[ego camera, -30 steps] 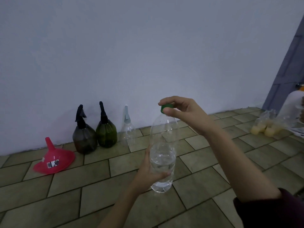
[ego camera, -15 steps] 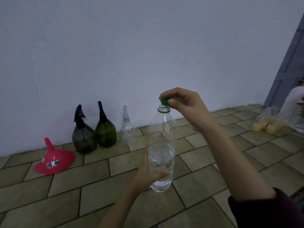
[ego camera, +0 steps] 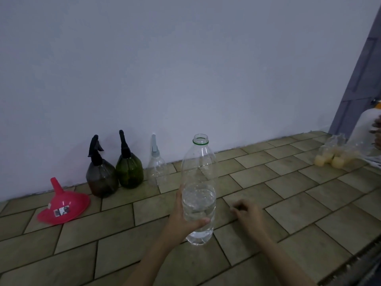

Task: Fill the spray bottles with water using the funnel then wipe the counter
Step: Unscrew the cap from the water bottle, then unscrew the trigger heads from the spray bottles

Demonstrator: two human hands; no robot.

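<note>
My left hand (ego camera: 181, 219) grips a clear water bottle (ego camera: 199, 174) low on its body and holds it upright on the tiled counter (ego camera: 309, 203). The bottle is about half full and its mouth is uncapped, with a green ring at the neck. My right hand (ego camera: 250, 217) is low over the counter just right of the bottle. Its fingers are curled round a small dark thing, the green cap, which is blurred. Against the wall stand a dark spray bottle (ego camera: 102, 180), a green spray bottle (ego camera: 129, 170) and a small clear spray bottle (ego camera: 156, 168). A red funnel (ego camera: 66, 205) lies mouth down at the left.
A plastic bag of pale yellow round items (ego camera: 334, 157) lies at the far right. Beside it a white container (ego camera: 367, 129) stands at the frame edge. The counter's front edge runs along the bottom right corner.
My right hand lifted the green cap off the bottle's mouth and came down to the counter right of the bottle. My left hand kept its hold on the bottle.
</note>
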